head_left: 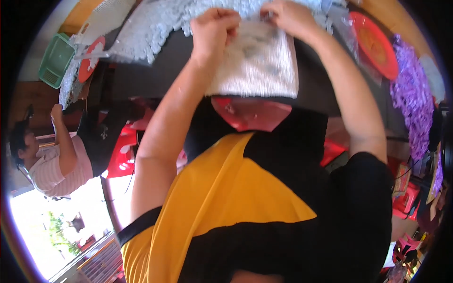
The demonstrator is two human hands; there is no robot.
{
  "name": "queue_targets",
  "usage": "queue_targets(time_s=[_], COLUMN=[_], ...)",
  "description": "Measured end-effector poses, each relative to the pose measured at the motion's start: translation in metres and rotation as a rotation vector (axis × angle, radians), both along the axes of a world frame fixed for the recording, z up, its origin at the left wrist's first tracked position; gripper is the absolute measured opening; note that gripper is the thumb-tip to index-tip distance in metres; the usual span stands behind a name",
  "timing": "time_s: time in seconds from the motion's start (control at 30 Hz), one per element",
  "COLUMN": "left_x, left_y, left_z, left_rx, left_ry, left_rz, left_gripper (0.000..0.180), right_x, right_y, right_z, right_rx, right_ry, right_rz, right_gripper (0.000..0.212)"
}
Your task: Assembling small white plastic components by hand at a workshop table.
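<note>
My left hand (212,34) is closed, with thumb and fingers pinched together above the left side of a white, fuzzy cloth (259,70). Whatever lies between those fingers is too small or hidden to make out. At the cloth's far right corner my right hand (291,20) has its fingertips pressed together, bent down beside a heap of small clear plastic pieces (163,30). What they pinch cannot be told. The cloth lies flat on the dark tabletop (146,78) and reaches the near edge.
To the right are an orange-red round tray (375,45) and a bundle of purple strips (413,94). A green basket (56,60) and a red plate (92,59) are at far left. Another person (61,160) sits there, one hand raised to clear pieces. Something red (252,113) shows below the table edge.
</note>
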State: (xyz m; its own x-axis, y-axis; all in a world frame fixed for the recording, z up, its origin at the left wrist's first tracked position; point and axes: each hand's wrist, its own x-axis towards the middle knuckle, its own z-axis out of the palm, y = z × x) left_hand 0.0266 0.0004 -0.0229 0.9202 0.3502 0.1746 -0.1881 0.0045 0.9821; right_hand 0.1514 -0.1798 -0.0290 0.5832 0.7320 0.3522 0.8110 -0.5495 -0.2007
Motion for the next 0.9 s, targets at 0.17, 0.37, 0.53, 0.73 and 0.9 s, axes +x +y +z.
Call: queue_targets(time_s=[0.17, 0.37, 0.53, 0.73, 0.9], left_x=[0.007, 0.002, 0.002, 0.004, 0.002], left_y=[0.006, 0.005, -0.001, 0.002, -0.005], left_z=[0.000, -0.003, -0.001, -0.001, -0.004], left_rx=[-0.018, 0.043, 0.102, 0.148, 0.101], left_ry=[-0.008, -0.010, 0.034, 0.048, -0.031], left_rz=[-0.033, -0.037, -0.012, 0.030, -0.045], left_gripper=[0.010, 0.010, 0.010, 0.011, 0.009], right_x=[-0.021, -0.033, -0.030, -0.021, -0.013], right_y=[0.006, 0.007, 0.012, 0.016, 0.011], right_z=[0.023, 0.021, 0.013, 0.011, 0.002], right_rx=[0.004, -0.004, 0.010, 0.046, 0.056], right_ry=[-0.072, -0.070, -0.062, -0.029, -0.019], right_rz=[0.004, 0.037, -0.004, -0.039, -0.071], right_gripper=[0.018, 0.017, 0.017, 0.015, 0.015])
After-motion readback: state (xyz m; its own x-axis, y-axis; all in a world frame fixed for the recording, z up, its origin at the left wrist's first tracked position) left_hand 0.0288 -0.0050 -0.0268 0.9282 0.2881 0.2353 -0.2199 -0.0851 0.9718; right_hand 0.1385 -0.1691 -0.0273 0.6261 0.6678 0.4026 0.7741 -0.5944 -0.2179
